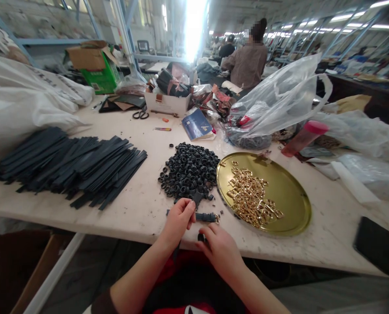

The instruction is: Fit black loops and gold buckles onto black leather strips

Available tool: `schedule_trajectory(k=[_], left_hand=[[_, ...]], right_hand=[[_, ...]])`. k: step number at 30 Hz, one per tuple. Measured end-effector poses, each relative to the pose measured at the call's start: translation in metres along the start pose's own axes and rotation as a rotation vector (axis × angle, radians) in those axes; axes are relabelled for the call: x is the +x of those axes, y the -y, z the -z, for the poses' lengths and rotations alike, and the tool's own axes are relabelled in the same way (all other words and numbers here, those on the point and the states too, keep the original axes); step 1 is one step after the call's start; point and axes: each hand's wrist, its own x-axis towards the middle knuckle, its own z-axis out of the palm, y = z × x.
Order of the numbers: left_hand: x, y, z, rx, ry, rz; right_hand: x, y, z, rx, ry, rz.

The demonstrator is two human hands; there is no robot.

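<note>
My left hand (pixel 181 214) is closed on a dark strap (pixel 197 198); one end sticks up past the fingertips and the other hangs below the hand. My right hand (pixel 219 242), lower and to the right, pinches a small black loop (pixel 201 237) between thumb and fingers. Between the hands and the pile lies a dark strap with a gold buckle (pixel 206 217), partly hidden by my left hand. Just beyond is a heap of small black loops (pixel 191 170). Gold buckles (pixel 251 196) lie on a round gold tray (pixel 289 192) to the right.
Many flat dark strips (pixel 79 170) are stacked on the left. Farther back are scissors (pixel 140 114), a blue booklet (pixel 197 124), a white box (pixel 166 104) and a plastic bag (pixel 279 104). A black phone-like slab (pixel 375 244) lies right. A person (pixel 248 65) stands beyond the table.
</note>
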Motion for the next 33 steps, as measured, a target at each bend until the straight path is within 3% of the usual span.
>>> schedule_trajectory(k=[3, 7, 15, 19, 25, 29, 33], left_hand=[[-0.007, -0.002, 0.003, 0.151, 0.037, -0.010], [-0.024, -0.006, 0.009, 0.399, 0.098, -0.090], [-0.040, -0.011, 0.006, 0.505, 0.096, -0.103], [-0.037, -0.008, 0.000, 0.641, 0.054, -0.137], [-0.026, -0.008, -0.004, 0.791, 0.035, -0.193], [-0.021, -0.004, -0.007, 0.758, 0.055, -0.162], [-0.019, -0.003, -0.009, 0.690, 0.094, -0.144]], right_hand=[[0.004, 0.004, -0.008, -0.018, 0.014, -0.033], [0.007, 0.001, -0.005, 0.193, -0.049, -0.127], [0.019, -0.008, 0.022, 1.450, -0.221, -0.474], [0.027, 0.002, 0.021, 1.748, -0.275, -0.570], [0.036, 0.008, 0.009, 1.791, -0.328, -0.587], [0.032, 0.003, 0.010, 1.607, -0.385, -0.532], [0.024, -0.005, 0.012, 1.376, -0.303, -0.468]])
